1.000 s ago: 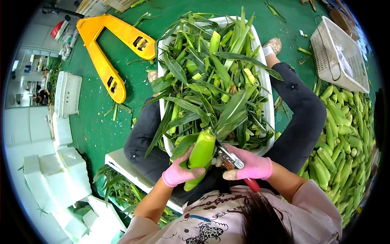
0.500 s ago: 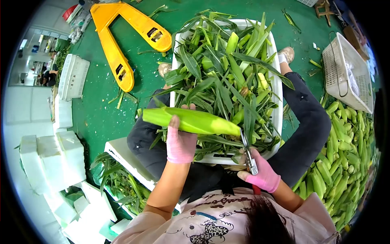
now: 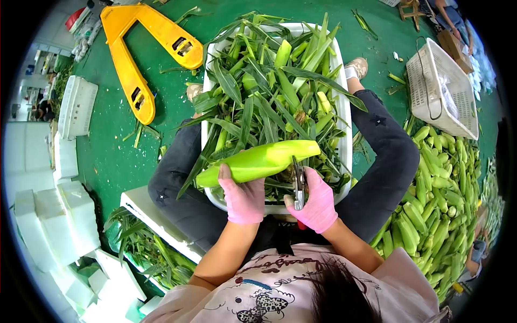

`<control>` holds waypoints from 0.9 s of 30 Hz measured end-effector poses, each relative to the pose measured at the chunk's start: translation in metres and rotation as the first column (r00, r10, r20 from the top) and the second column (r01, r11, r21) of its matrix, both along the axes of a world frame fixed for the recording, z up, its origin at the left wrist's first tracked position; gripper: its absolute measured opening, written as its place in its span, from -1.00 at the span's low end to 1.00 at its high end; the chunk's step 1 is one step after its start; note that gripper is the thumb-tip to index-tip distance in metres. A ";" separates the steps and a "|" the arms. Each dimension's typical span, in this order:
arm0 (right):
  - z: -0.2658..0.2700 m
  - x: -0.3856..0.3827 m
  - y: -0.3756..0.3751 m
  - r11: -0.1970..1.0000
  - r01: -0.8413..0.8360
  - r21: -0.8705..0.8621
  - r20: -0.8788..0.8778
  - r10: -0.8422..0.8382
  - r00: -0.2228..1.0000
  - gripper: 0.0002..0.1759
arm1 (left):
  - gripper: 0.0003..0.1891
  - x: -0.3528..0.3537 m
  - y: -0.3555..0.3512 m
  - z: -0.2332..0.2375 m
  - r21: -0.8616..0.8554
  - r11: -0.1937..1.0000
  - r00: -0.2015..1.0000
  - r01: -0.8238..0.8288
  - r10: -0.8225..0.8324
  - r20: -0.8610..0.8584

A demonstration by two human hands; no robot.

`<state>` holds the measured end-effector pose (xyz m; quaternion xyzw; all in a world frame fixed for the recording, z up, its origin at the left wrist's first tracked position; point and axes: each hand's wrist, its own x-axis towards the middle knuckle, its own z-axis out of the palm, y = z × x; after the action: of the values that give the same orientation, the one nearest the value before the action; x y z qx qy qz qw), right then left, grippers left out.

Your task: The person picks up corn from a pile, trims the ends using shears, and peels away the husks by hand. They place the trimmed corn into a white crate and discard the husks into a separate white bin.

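Observation:
In its pink glove, my left hand [image 3: 243, 198] is closed around the left half of a green ear of corn [image 3: 258, 160], still wrapped in pale husk. The ear lies nearly level above the crate, its right end tilted a little up. My right hand [image 3: 316, 203], gloved in pink too, grips a pair of pruning shears [image 3: 299, 185] with red on the handle. The blades point up and meet the ear's lower edge near its right end. Beneath both hands, a white crate [image 3: 347, 145] is heaped with stripped husks and leaves [image 3: 258, 102].
A pile of corn ears [image 3: 431, 210] lies at the right, below a white basket [image 3: 458, 121]. Yellow pallet-jack forks [image 3: 126, 64] rest on the green floor at upper left. White foam boxes [image 3: 59, 220] stand at left. Another person's arm [image 3: 449, 16] shows at top right.
The ear's right end has swung upward. My right hand has risen with the shears, bringing the blades under the ear instead of at its tip. The whole view has shifted slightly.

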<state>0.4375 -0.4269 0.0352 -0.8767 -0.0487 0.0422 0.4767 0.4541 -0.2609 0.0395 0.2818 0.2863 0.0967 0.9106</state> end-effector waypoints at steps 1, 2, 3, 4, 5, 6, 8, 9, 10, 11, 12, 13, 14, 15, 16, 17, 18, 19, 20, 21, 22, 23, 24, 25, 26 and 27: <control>0.001 0.000 -0.002 1.000 -0.014 -0.023 -0.023 0.013 1.000 -0.26 | -0.45 0.002 0.000 -0.001 -0.014 1.000 0.999 -0.015 0.015 -0.033; 0.002 -0.002 -0.004 0.999 -0.025 -0.045 -0.047 0.022 0.999 -0.27 | -0.46 0.005 -0.002 -0.002 -0.027 0.999 0.997 -0.027 0.026 -0.067; 0.004 -0.003 -0.006 0.997 -0.032 -0.066 -0.074 0.027 0.997 -0.29 | -0.47 0.007 -0.002 -0.003 -0.038 0.999 0.994 -0.036 0.032 -0.104; 0.006 -0.005 -0.011 0.997 -0.062 -0.050 -0.185 0.052 0.981 -0.37 | -0.48 0.006 0.000 -0.004 -0.088 0.996 0.996 -0.019 0.011 -0.086; 0.010 -0.008 -0.020 0.977 -0.177 0.115 -0.259 0.201 0.945 -0.47 | -0.54 0.009 0.012 -0.002 -0.195 0.980 0.986 0.033 -0.064 -0.152; 0.013 -0.013 -0.029 0.889 -0.271 0.369 -0.378 0.410 0.830 -0.52 | -0.54 0.009 0.032 -0.017 -0.409 0.896 0.976 0.173 -0.211 -0.050; 0.029 -0.024 -0.033 0.638 -0.084 0.765 -0.513 0.683 0.520 -0.61 | -0.48 0.014 0.045 -0.025 -0.661 0.694 0.921 0.286 -0.390 -0.011; 0.026 -0.027 -0.035 0.567 -0.085 0.819 -0.430 0.706 0.563 -0.55 | -0.28 0.010 0.057 -0.055 -0.699 0.489 0.837 0.522 -0.452 0.309; 0.028 -0.022 -0.041 0.456 0.118 0.882 -0.444 0.721 0.531 -0.51 | -0.27 0.010 0.058 -0.047 -0.747 0.466 0.870 0.474 -0.379 0.316; 0.030 -0.017 -0.047 0.329 0.322 0.888 -0.454 0.740 0.496 -0.47 | -0.25 0.011 0.056 -0.039 -0.790 0.437 0.897 0.431 -0.305 0.321; 0.028 -0.012 -0.044 0.228 0.403 0.886 -0.433 0.716 0.547 -0.41 | -0.27 0.012 0.058 -0.039 -0.642 0.516 0.824 0.567 -0.341 0.453; 0.030 -0.009 -0.042 0.355 0.350 0.867 -0.499 0.600 0.625 -0.43 | -0.26 0.012 0.061 -0.036 -0.496 0.684 0.844 0.535 -0.408 0.348; 0.032 0.001 -0.042 0.557 0.302 0.774 -0.607 0.514 0.606 -0.45 | -0.26 0.008 0.060 -0.032 -0.445 0.767 0.886 0.462 -0.422 0.194; 0.033 0.010 -0.041 0.732 0.246 0.636 -0.693 0.400 0.599 -0.46 | -0.26 0.011 0.052 -0.012 -0.380 0.837 0.911 0.394 -0.412 0.037; 0.022 0.009 -0.037 0.718 0.318 0.619 -0.670 0.272 0.690 -0.51 | -0.28 0.009 0.052 -0.008 -0.413 0.865 0.938 0.284 -0.341 -0.068; 0.007 0.007 -0.036 0.689 0.497 0.527 -0.766 0.133 0.628 -0.56 | -0.40 0.006 0.054 -0.006 -0.338 0.894 0.935 0.294 -0.342 -0.090; 0.006 0.007 -0.038 0.618 0.555 0.557 -0.768 0.129 0.628 -0.59 | -0.43 0.003 0.056 -0.009 -0.333 0.903 0.940 0.272 -0.324 -0.111; 0.005 0.007 -0.039 0.542 0.607 0.581 -0.770 0.124 0.626 -0.61 | -0.45 0.001 0.057 -0.011 -0.330 0.910 0.943 0.250 -0.306 -0.132; 0.007 0.003 -0.039 0.542 0.571 0.616 -0.739 0.146 0.658 -0.63 | -0.47 -0.003 0.052 -0.012 -0.273 0.956 0.959 0.106 -0.170 -0.225; 0.016 0.000 -0.033 0.604 0.491 0.627 -0.701 0.165 0.694 -0.63 | -0.50 -0.003 0.051 -0.009 -0.237 0.971 0.954 0.036 -0.104 -0.281; 0.021 -0.003 -0.027 0.618 0.486 0.617 -0.722 0.199 0.663 -0.61 | -0.50 -0.007 0.052 -0.015 -0.193 0.981 0.963 0.035 -0.084 -0.255; 0.024 -0.006 -0.022 0.631 0.480 0.609 -0.738 0.230 0.635 -0.59 | -0.50 -0.010 0.054 -0.022 -0.149 0.988 0.972 0.036 -0.069 -0.223; 0.026 -0.008 -0.016 0.707 0.416 0.573 -0.724 0.198 0.661 -0.52 | -0.50 -0.009 0.050 -0.017 -0.085 0.996 0.977 0.033 -0.050 -0.210; 0.024 -0.012 -0.013 0.719 0.336 0.608 -0.647 0.205 0.734 -0.43 | -0.49 -0.006 0.042 -0.006 -0.021 0.999 0.981 0.025 -0.029 -0.193; 0.022 -0.011 -0.009 0.808 0.171 0.563 -0.537 0.201 0.819 -0.40 | -0.48 -0.004 0.036 0.003 0.044 0.999 0.984 0.015 -0.007 -0.176; 0.019 -0.011 -0.007 0.876 0.012 0.482 -0.418 0.218 0.882 -0.36 | -0.49 -0.003 0.030 0.009 0.059 0.997 0.985 0.046 -0.035 -0.171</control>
<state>0.4263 -0.4335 0.0540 -0.6952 0.0086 0.2614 0.6695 0.4515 -0.2309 0.0487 0.3233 0.3538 0.0628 0.8754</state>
